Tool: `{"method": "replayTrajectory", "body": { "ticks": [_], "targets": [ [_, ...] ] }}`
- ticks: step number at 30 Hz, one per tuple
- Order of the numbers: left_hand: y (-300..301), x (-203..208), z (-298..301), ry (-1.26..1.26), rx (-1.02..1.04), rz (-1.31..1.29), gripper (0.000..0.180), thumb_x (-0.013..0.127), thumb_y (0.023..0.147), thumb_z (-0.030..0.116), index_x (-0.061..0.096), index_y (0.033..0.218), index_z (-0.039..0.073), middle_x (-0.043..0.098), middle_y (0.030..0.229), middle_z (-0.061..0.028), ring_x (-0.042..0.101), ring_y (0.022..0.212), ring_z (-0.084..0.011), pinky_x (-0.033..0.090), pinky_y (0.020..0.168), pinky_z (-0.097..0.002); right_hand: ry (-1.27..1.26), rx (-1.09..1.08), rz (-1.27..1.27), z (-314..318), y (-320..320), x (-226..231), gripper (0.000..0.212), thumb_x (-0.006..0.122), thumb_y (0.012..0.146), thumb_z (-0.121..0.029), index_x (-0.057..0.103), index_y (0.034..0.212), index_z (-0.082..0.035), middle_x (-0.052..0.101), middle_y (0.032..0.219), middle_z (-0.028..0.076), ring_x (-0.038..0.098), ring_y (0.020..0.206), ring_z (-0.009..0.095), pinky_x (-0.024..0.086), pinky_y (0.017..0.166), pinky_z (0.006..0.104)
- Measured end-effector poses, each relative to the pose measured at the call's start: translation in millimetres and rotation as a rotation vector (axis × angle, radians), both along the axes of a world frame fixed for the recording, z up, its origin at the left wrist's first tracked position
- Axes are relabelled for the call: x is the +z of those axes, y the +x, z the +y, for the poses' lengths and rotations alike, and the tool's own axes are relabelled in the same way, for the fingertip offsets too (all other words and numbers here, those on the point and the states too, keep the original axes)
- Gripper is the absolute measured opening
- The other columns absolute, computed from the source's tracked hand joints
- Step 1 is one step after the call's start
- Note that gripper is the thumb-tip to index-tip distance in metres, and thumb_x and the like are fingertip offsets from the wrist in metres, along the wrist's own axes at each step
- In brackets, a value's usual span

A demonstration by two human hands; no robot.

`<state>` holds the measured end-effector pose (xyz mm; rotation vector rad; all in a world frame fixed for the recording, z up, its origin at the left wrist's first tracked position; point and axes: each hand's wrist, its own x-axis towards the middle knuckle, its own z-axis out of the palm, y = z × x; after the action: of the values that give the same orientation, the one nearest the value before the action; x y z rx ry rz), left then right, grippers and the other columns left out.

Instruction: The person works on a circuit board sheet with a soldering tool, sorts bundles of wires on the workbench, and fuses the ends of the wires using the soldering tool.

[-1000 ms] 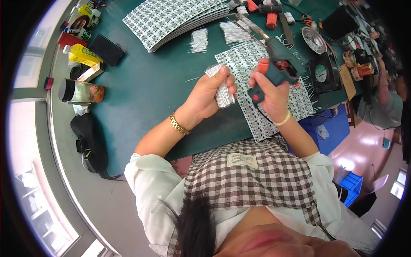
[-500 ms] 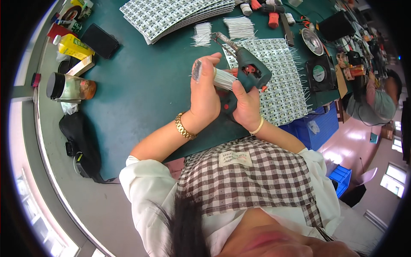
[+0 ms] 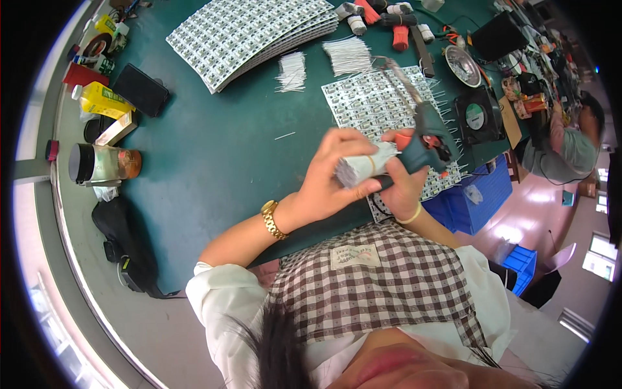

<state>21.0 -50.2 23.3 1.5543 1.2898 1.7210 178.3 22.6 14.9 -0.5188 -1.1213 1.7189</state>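
Bundle of wire pins held against a hot-tool over the green mat

Landmark throughout: the green mat [image 3: 214, 155].

At the mat's far left edge: a yellow carton [image 3: 100, 98] lying flat, a red flat packet [image 3: 81, 74] beyond it, a black rectangular wallet-like case [image 3: 141, 89] just right of the carton, a dark-lidded glass jar [image 3: 100, 163] on its side nearer the body, a black pouch [image 3: 123, 236] below that.

At the mat's top centre: a fanned stack of white printed panels [image 3: 253, 35], two loose tufts of pins [image 3: 291, 70] beside it.

Above the mat's near right part: left hand [image 3: 330, 175] closed around a banded bundle of pale pins [image 3: 359, 167], thumb and fingers pressed on it, long axis running left-right, slightly tilted up toward the right. Immediately right, touching the bundle's end: right hand [image 3: 405, 178] wrapped tight on a dark pistol-shaped tool [image 3: 424, 139] with an orange trigger, nozzle aimed up and away. Left hand nearer the bundle; tool lying to its right.

Under both hands: another white panel [image 3: 376, 97]. Further right: a small black fan [image 3: 478, 117]
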Motion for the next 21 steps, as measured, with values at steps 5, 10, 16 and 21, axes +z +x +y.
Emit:
{"method": "replayTrajectory", "body": {
  "ticks": [5, 10, 16, 21],
  "targets": [
    [-2.3, 3.0, 1.6, -0.086, -0.356, 0.02, 0.05, 0.076, 0.081, 0.008, 0.056, 0.126, 0.004, 0.058, 0.119, -0.012, 0.057, 0.108, -0.0234, 0.047, 0.093, -0.0364, 0.069, -0.021, -0.052, 7.3, 29.6, -1.3, 0.055, 0.07, 0.082, -0.002, 0.041, 0.129, -0.005, 0.056, 0.117, 0.015, 0.055, 0.102, 0.018, 0.046, 0.092, 0.035],
    [2.6, 7.4, -4.5, -0.449, -0.578, -0.548, 0.044, 0.07, 0.085, 0.003, 0.054, 0.126, 0.001, 0.06, 0.119, -0.0102, 0.061, 0.103, -0.0188, 0.051, 0.089, -0.0321, 0.195, -0.039, -0.171, 2.0, 39.8, -13.4, 0.055, 0.071, 0.085, -0.006, 0.04, 0.131, -0.004, 0.056, 0.117, 0.013, 0.055, 0.104, 0.018, 0.045, 0.093, 0.035],
    [-29.4, 8.4, 21.6, -0.653, -0.366, -0.622, 0.031, 0.064, 0.085, -0.006, 0.055, 0.114, -0.002, 0.063, 0.106, -0.011, 0.066, 0.081, -0.0161, 0.055, 0.076, -0.0293, 0.196, -0.129, -0.228, 9.2, 61.2, -40.2, 0.038, 0.056, 0.097, -0.025, 0.046, 0.126, -0.001, 0.059, 0.101, 0.01, 0.058, 0.097, 0.02, 0.044, 0.091, 0.0369],
    [-63.0, 16.3, 115.7, -0.496, -0.06, -0.332, 0.033, 0.061, 0.088, 0.011, 0.054, 0.118, -0.002, 0.067, 0.099, -0.0094, 0.058, 0.071, -0.0096, 0.048, 0.063, -0.0218, 0.019, -0.239, -0.035, 3.2, 71.2, -48.5, 0.032, 0.057, 0.097, -0.02, 0.047, 0.121, -0.002, 0.055, 0.091, 0.005, 0.056, 0.086, 0.02, 0.041, 0.098, 0.0451]
  ]
}}
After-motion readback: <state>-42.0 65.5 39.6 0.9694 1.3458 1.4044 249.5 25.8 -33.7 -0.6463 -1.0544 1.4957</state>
